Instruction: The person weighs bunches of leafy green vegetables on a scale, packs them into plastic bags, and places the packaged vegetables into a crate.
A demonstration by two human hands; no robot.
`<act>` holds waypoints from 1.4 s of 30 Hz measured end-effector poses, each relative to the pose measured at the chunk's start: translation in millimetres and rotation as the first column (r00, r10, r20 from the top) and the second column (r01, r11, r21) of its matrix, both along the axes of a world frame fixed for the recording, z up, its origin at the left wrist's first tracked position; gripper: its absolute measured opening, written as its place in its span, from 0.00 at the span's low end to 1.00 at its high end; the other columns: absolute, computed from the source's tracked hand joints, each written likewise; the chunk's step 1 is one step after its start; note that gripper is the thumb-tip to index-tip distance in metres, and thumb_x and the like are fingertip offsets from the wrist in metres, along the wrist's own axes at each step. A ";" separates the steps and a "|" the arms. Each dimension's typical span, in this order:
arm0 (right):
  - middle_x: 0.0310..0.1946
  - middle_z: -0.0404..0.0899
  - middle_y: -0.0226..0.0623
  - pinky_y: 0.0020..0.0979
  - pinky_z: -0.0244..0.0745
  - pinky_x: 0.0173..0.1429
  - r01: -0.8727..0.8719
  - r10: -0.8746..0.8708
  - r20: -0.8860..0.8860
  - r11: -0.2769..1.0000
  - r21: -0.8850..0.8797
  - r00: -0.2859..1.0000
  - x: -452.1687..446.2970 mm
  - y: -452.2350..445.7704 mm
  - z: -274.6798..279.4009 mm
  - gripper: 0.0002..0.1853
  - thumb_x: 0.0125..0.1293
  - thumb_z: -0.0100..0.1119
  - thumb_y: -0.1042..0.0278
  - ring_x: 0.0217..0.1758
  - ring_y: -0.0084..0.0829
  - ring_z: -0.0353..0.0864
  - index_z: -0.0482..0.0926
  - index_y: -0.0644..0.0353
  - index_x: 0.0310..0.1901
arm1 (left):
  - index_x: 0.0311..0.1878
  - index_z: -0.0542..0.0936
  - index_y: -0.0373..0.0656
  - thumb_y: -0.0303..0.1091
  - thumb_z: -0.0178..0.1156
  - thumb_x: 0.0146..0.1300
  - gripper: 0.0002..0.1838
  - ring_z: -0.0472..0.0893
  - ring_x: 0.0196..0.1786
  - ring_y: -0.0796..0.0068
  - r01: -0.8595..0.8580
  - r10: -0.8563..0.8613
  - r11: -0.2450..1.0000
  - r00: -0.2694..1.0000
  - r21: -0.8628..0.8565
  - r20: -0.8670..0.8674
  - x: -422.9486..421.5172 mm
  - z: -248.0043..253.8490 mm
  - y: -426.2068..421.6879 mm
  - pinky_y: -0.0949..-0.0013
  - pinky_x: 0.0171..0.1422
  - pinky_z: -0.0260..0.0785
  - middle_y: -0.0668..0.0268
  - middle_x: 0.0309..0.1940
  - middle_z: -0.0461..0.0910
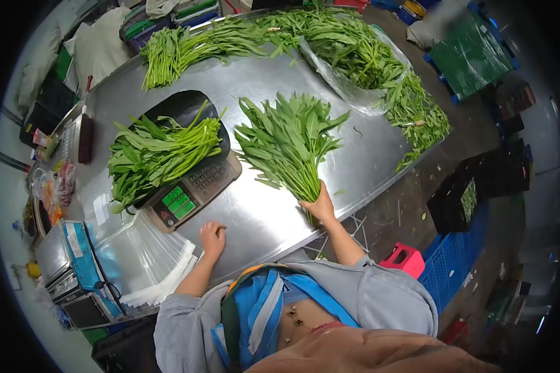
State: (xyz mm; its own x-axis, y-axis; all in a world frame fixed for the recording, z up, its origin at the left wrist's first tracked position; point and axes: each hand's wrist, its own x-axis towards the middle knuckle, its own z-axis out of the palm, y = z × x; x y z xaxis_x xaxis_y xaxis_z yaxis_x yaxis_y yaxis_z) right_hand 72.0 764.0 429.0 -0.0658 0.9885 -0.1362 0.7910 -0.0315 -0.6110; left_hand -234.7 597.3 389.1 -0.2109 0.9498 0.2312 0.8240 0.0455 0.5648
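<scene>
The right fingers (322,191) were closed around the stems of a bunch (292,137), low down near the cut ends. That grip seemed to gather the stems and leave the leaves uncrushed; they fanned out ahead of the fingers, over the table (255,217), which probably bore part of their weight.

The left fingers (213,227) were loosely curled near the table's close edge, with nothing visible in them; whether they pressed on the metal could not be told. Just beyond them stood the scale (221,179), its lit display (179,203) turned towards the person, likely for easy reading. A second bunch (162,149) lay across its dark pan (180,105), stems pointing to the right fingers' side and leaves hanging over the left, so the pan seemed to carry the denser part.

To the left of the left fingers, flat clear bags (149,267) lay spread in overlapping layers, perhaps so that single ones would lift easily. Farthest from both hands, loose greens (205,46) lined the far edge, and clear plastic (354,96) partly wrapped a heap (361,56), seemingly keeping it together.
</scene>
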 end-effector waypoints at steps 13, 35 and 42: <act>0.38 0.78 0.47 0.32 0.70 0.46 -0.048 -0.018 -0.248 0.965 -0.258 0.969 46.3 48.9 -36.7 0.28 0.53 0.59 0.52 0.41 0.37 0.77 0.73 0.68 0.47 | 0.34 0.79 0.43 0.30 0.56 0.56 0.05 0.79 0.39 0.66 0.200 -0.901 0.043 -0.415 0.979 0.125 100.7 353.6 38.5 0.66 0.40 0.64 0.60 0.37 0.78; 0.21 0.65 0.27 0.21 0.56 0.20 -0.088 -0.191 -0.881 0.964 -0.252 0.432 41.3 84.9 93.4 0.08 0.66 0.46 0.65 0.16 0.17 0.57 0.68 0.61 0.39 | 0.38 0.78 0.49 0.40 0.52 0.60 0.09 0.79 0.35 0.79 0.393 -0.924 -0.151 -0.381 0.907 0.012 78.5 370.3 39.9 0.65 0.43 0.65 0.72 0.35 0.80; 0.26 0.66 0.29 0.22 0.60 0.27 0.062 -0.113 -0.986 0.992 -0.106 0.125 -40.4 102.5 146.6 0.09 0.67 0.42 0.64 0.22 0.18 0.62 0.68 0.60 0.37 | 0.34 0.80 0.42 0.24 0.53 0.55 0.07 0.78 0.42 0.72 0.134 -0.968 -0.064 -0.248 0.989 -0.029 70.0 363.7 -6.4 0.65 0.45 0.62 0.63 0.38 0.78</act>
State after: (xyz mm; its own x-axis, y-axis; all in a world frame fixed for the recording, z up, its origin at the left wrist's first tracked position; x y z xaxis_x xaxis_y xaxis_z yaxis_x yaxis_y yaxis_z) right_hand 31.6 866.5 575.6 -0.0820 0.9949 -0.0579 -0.5082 -0.0917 -0.8563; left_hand -164.8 590.9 752.8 -0.0425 0.1993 0.9790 -0.7405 -0.6641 0.1030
